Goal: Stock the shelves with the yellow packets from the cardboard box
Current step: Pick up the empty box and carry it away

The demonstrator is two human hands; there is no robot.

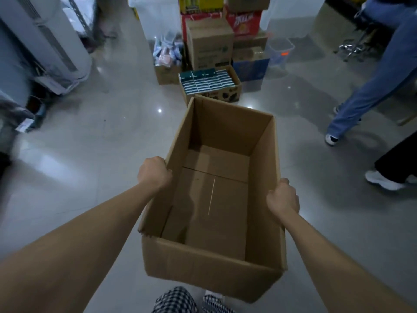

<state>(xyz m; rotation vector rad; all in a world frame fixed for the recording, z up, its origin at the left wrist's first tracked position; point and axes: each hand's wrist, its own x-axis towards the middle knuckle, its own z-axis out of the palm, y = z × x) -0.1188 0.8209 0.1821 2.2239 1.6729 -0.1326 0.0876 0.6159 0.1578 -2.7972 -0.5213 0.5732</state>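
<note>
I have the cardboard box (214, 195) held out in front of me above the tiled floor (90, 168), mouth up. My left hand (154, 172) has its grip closed over the top edge of the left wall, and my right hand (283, 197) grips the right wall's edge the same way. Inside I see only bare cardboard and the bottom seam; no yellow packets show in it, and no stocked shelf is in view, so I judge the stocking is done and the step in hand is disposing of the empty box.

To do that well, I would keep both grips level so the thin walls do not buckle. I would steer clear of the open carton of teal packs (208, 83) just beyond the box's far end, and of the stacked cartons (209, 46) behind it. A person in blue jeans (370, 86) stands to my right, so I would keep the box close to me.
</note>
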